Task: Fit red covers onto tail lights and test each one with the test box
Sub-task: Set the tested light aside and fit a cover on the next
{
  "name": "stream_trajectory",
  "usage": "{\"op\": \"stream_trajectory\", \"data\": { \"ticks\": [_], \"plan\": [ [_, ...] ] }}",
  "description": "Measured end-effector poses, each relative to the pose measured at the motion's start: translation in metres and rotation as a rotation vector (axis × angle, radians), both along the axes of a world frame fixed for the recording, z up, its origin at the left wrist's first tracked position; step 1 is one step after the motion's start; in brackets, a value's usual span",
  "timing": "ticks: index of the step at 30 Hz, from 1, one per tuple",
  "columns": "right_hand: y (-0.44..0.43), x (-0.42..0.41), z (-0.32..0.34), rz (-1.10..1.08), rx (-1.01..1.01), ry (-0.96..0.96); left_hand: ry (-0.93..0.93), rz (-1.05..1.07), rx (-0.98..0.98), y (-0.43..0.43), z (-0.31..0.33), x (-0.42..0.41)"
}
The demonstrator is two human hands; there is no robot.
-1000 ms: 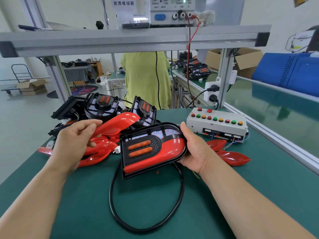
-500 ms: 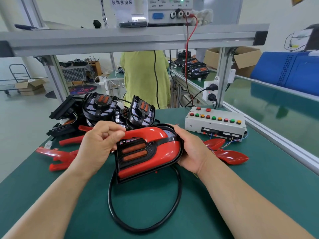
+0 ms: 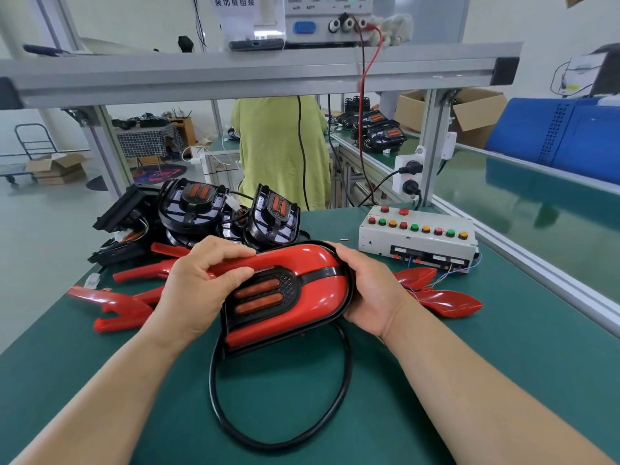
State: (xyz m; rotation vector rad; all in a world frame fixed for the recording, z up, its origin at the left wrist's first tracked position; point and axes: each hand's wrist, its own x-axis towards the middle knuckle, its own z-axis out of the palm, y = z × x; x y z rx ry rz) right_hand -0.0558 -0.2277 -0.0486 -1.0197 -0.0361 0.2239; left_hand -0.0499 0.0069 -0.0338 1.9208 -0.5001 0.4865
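Your left hand (image 3: 198, 286) grasps the red cover (image 3: 302, 260). The fingers curl over its upper edge and the thumb presses on its face beside the black grille with two orange bars.

Your right hand (image 3: 372, 293) cups the rounded end of the tail light (image 3: 288, 303), fingers wrapped round the rim. The cover lies on the tail light. You hold it tilted above the green table (image 3: 503, 347), to the left of the test box (image 3: 416, 239) and nearer you.

A black cable (image 3: 278, 441) hangs from the tail light in a loop on the table, nearer you than the test box.

The test box has a row of red, green and amber buttons. No lettering on it is readable.

Two loose covers (image 3: 449, 302) lie just in front of the test box. More loose covers (image 3: 110, 307) lie far to its left. The bare tail lights (image 3: 201, 209) are piled left of the test box.

Above the test box, on the shelf, a sign (image 3: 235, 2) reads "装饰框组装". Beside it is a power supply (image 3: 322, 25) whose labels are too blurred to read. A red lead (image 3: 361, 112) hangs from it.
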Motion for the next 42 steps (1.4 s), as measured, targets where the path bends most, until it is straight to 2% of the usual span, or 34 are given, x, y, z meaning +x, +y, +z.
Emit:
{"op": "stream_trajectory", "data": {
  "ticks": [5,13,18,28,34,42],
  "plan": [
    [0.003,-0.002,0.001,0.004,0.008,-0.002,0.035,0.015,-0.050,-0.005,-0.001,-0.001],
    [0.004,-0.002,0.001,0.020,0.018,-0.008,-0.031,0.025,0.036,0.002,0.001,0.000],
    [0.002,-0.001,-0.001,0.006,0.012,-0.010,-0.016,-0.002,0.008,-0.002,0.001,-0.001],
    [0.004,-0.002,-0.001,0.028,-0.079,-0.040,-0.063,0.010,0.085,-0.002,-0.005,0.000],
    [0.009,-0.002,-0.005,-0.065,-0.121,-0.106,-0.088,0.048,0.118,-0.003,-0.010,0.002],
    [0.008,-0.001,-0.005,-0.136,-0.127,-0.085,0.045,0.036,0.062,-0.003,-0.011,0.004]
  ]
}}
